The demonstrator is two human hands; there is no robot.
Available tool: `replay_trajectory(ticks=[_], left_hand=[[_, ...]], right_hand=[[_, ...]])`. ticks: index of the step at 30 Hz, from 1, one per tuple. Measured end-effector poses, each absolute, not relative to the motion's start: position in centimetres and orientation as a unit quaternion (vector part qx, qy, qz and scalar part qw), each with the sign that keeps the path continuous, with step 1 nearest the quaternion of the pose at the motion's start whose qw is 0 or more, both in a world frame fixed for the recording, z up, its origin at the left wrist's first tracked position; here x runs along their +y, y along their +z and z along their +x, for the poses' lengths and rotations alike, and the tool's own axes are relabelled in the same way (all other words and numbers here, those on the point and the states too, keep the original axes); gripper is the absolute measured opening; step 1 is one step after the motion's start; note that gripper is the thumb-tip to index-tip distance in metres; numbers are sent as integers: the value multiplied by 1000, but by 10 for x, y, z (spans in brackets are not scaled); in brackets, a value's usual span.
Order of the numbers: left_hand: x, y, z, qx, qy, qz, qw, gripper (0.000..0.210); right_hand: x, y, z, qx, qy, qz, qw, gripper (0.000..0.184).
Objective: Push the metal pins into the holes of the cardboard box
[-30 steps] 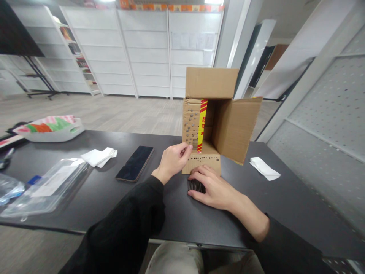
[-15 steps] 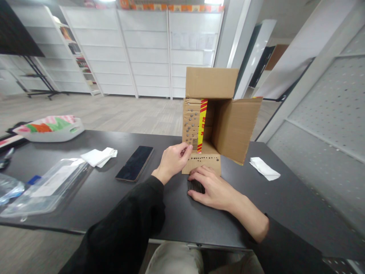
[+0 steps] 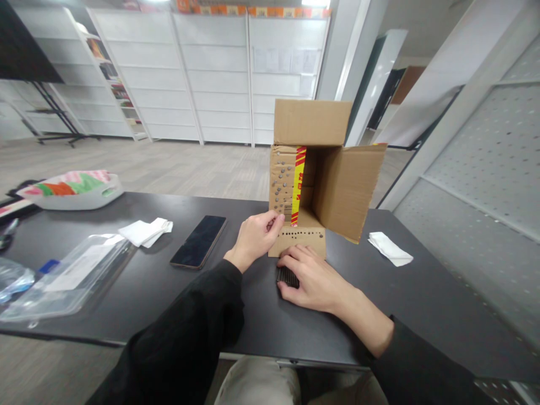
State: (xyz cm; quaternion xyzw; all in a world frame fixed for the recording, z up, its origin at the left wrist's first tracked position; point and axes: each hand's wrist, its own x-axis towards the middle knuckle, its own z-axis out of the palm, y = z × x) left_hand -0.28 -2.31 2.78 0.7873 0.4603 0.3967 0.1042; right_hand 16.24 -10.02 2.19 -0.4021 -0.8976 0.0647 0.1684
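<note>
A cardboard box (image 3: 350, 188) stands open towards me on the dark table. Small grey dots and a yellow and red tape strip (image 3: 299, 180) mark its left front flap. On the low flap (image 3: 282, 246) in front, a row of dark dots is visible. My left hand (image 3: 256, 236) is closed in a pinch just before the box's lower left side; whatever its fingers hold is hidden. Below that flap, my right hand (image 3: 314, 279) rests over a row of thin dark strips (image 3: 287, 276), thumb at the near end and fingers at the far end. Part of the row is covered.
To the left lie a phone (image 3: 199, 242), folded white tissues (image 3: 145, 232), a clear plastic case (image 3: 80, 275) and a pale basket (image 3: 112, 191) with coloured cloth. Another white tissue (image 3: 390, 248) is right of the box. A perforated panel (image 3: 485, 152) borders the right side.
Both hands stay in nearly the same place. The right hand's fingers shift very slightly over the dark strips, and the whole view drifts a little.
</note>
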Motion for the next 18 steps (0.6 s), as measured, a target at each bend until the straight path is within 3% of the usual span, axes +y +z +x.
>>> replay_trajectory(ticks=[18], left_hand=[[-23, 29, -2, 461, 399, 786, 104, 39]], right_hand=[[-99, 21, 159, -895, 50, -414, 160, 20]])
